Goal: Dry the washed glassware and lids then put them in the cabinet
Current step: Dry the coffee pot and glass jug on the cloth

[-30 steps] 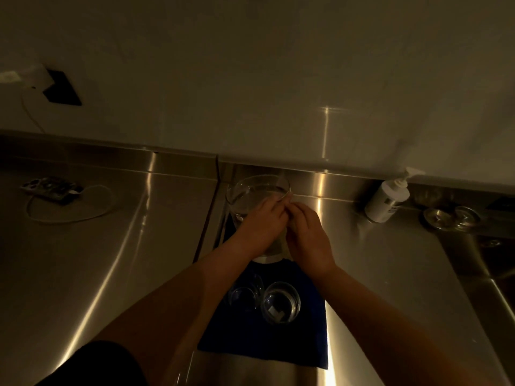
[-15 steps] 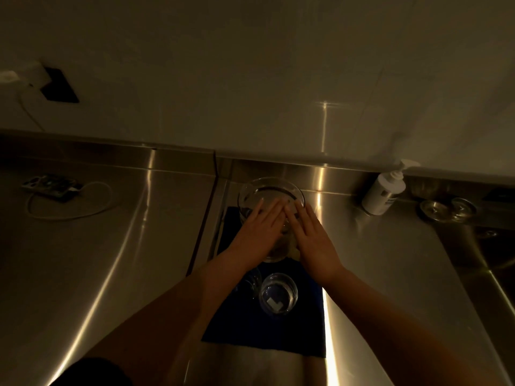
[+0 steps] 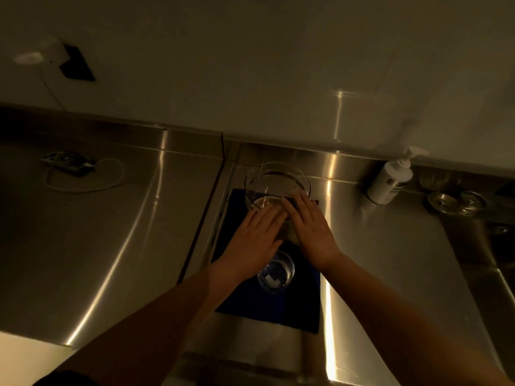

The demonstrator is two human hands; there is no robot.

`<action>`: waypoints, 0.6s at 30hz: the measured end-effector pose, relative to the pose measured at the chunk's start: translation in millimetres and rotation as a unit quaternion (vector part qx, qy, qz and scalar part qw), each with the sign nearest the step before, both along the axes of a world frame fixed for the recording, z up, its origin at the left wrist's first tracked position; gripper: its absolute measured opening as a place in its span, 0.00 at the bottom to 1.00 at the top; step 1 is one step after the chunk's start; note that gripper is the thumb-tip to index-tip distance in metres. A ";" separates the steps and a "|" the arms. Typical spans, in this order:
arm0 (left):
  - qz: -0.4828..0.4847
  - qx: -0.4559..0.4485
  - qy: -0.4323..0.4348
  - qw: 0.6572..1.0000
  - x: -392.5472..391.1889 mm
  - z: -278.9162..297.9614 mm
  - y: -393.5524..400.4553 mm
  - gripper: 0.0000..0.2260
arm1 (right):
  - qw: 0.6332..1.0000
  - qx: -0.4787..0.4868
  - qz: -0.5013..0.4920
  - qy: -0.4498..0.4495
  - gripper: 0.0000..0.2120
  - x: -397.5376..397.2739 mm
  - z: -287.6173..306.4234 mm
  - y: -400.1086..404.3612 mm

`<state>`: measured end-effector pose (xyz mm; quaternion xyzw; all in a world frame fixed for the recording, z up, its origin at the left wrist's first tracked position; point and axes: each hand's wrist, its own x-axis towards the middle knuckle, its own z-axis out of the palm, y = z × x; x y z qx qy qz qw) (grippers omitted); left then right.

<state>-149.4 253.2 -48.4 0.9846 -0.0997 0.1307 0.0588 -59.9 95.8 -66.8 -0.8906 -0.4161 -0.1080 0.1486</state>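
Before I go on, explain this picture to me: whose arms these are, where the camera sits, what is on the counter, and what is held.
There is no machine here. A person wears a wide-angle camera on the head, looking forward and down, so the two bare arms are the wearer's own. There is only this one view.

The surface is a steel counter against a pale wall. On it lies a dark blue mat. A big glass beaker stands at the mat's far end, and a small glass stands nearer the person.

The left hand and the right hand lie flat, fingers spread, against the beaker's near side. Neither hand grips anything.

Further off are a pump bottle on the right, a power strip with its cord on the left, and a sink at the right edge. The light is dim, so fine detail is lost.
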 end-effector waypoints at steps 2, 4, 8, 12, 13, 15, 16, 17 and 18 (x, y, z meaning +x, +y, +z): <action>0.003 -0.008 -0.013 1.000 -17.8 -9.5 -1.3 0.24 | 1.000 -0.010 0.010 -0.001 0.37 0.4 1.9 0.3; 0.029 -0.008 0.003 1.000 -34.2 -16.0 -4.3 0.21 | 1.000 -0.013 0.019 0.009 0.36 1.1 3.1 0.5; 0.082 -0.028 0.045 0.995 -49.5 -28.6 -14.1 0.20 | 0.999 -0.017 0.029 0.003 0.39 6.0 1.0 1.3; 0.088 -0.004 0.059 0.994 -53.0 -34.6 -23.4 0.14 | 0.999 -0.015 0.031 -0.021 0.42 7.3 -3.5 0.3; 0.093 0.004 0.070 0.993 -53.4 -36.2 -25.4 0.14 | 0.999 -0.012 0.033 -0.026 0.42 6.9 -3.9 -0.3; 0.105 0.029 0.085 0.990 -54.9 -39.1 -29.7 0.14 | 0.999 -0.009 0.031 -0.029 0.42 5.9 -3.1 -1.2; 0.108 0.042 0.096 0.989 -56.2 -40.1 -31.6 0.14 | 0.999 -0.009 0.030 -0.028 0.43 5.8 -2.6 -1.5; 0.110 0.049 0.103 0.987 -57.4 -41.2 -33.1 0.14 | 0.999 -0.009 0.031 -0.025 0.43 6.1 -2.4 -1.8; 0.108 0.055 0.107 0.987 -58.4 -42.7 -33.9 0.14 | 0.999 -0.012 0.033 -0.023 0.43 6.1 -2.2 -2.1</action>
